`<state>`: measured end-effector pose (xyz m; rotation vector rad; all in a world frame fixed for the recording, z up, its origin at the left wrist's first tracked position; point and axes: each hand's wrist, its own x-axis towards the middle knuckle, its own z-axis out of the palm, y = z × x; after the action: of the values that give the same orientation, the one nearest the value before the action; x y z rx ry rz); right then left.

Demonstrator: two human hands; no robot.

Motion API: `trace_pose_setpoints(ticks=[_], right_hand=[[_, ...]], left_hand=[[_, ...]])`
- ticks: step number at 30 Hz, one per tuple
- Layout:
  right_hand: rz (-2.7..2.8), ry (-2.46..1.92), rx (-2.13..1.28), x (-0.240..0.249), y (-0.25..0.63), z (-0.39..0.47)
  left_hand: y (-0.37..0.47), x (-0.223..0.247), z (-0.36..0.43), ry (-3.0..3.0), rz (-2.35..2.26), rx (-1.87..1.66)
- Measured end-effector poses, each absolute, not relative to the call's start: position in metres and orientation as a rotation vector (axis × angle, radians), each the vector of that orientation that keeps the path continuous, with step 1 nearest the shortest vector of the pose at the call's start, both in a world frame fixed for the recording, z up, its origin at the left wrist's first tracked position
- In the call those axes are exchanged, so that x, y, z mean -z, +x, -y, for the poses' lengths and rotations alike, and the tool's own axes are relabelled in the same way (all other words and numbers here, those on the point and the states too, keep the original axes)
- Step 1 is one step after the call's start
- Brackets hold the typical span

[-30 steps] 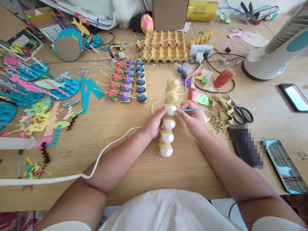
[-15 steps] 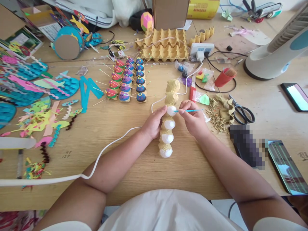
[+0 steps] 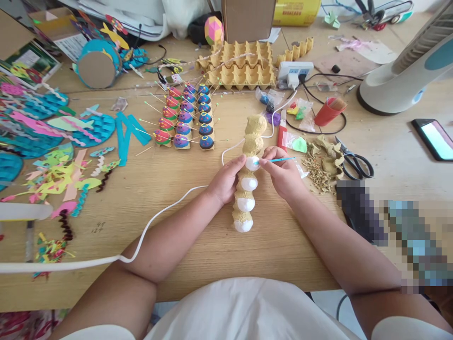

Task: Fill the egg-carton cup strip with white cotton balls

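A long strip of egg-carton cups [image 3: 252, 141] lies lengthwise on the wooden table [image 3: 198, 226]. Its near cups have white-painted tops, the far ones are bare cardboard. My left hand [image 3: 226, 179] grips the strip's left side beside a white cup. My right hand [image 3: 283, 174] holds a thin blue paintbrush [image 3: 278, 159], its tip touching that same white cup.
Rows of painted egg-cup figures [image 3: 186, 118] with pins stand behind to the left. Egg cartons [image 3: 240, 66], a power strip [image 3: 295, 71], red cup [image 3: 329, 112], scissors [image 3: 354, 163], a phone [image 3: 433, 139] and a fan base [image 3: 399, 80] are around. Paper cutouts [image 3: 53, 141] cover the left. A white cable [image 3: 148, 226] crosses my left arm.
Hardly anything has moved. The brush tip stays on the same white cup with only a slight shift of my right hand.
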<state>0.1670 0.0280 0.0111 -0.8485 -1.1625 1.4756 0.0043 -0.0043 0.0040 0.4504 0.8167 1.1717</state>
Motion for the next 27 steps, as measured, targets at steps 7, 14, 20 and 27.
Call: trace_pose_setpoints(ticks=[7,14,20,27], right_hand=[[1.121,-0.787,-1.492,-0.013,0.167,-0.027],[1.066,-0.771,-1.542,-0.015,0.166,-0.026],[0.994,-0.765,-1.579,-0.021,0.164,-0.022],[1.002,-0.836,-1.549,-0.025,0.164,-0.021]], left_hand=[[0.004,-0.002,0.005,0.525,-0.768,-1.193],[0.005,-0.003,0.006,0.499,-0.772,-1.180],[0.006,-0.006,0.006,0.468,-0.794,-1.167],[0.007,-0.005,0.007,0.498,-0.775,-1.171]])
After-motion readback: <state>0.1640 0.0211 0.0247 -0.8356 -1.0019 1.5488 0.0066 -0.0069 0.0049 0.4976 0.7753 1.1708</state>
